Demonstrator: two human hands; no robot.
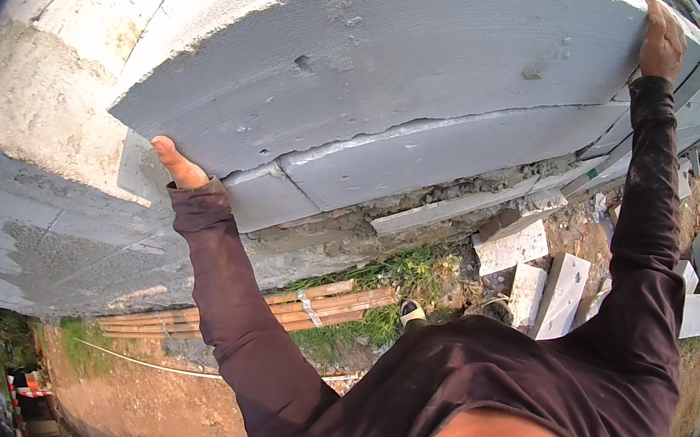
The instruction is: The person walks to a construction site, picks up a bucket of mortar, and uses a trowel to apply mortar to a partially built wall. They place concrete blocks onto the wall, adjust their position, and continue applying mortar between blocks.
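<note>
Block [399,59]: big and gray, along the top front edge of the wall [39,235], just above the lower blocks [448,153] (a dark crack [408,125] shows between).
Left hand [179,164]: thumb on the block's lower left corner; its fingers are hidden, so I can't tell how they pinch.
Right hand [662,45]: fingers bent against the block's right end; I can't tell how tight.
Arms [239,323]: wide apart, probably because the block is long and might tip.
Ground [152,398]: loose blocks [562,291] and long poles [344,304] near the wall's bottom edge.
Writing: none I can read.
</note>
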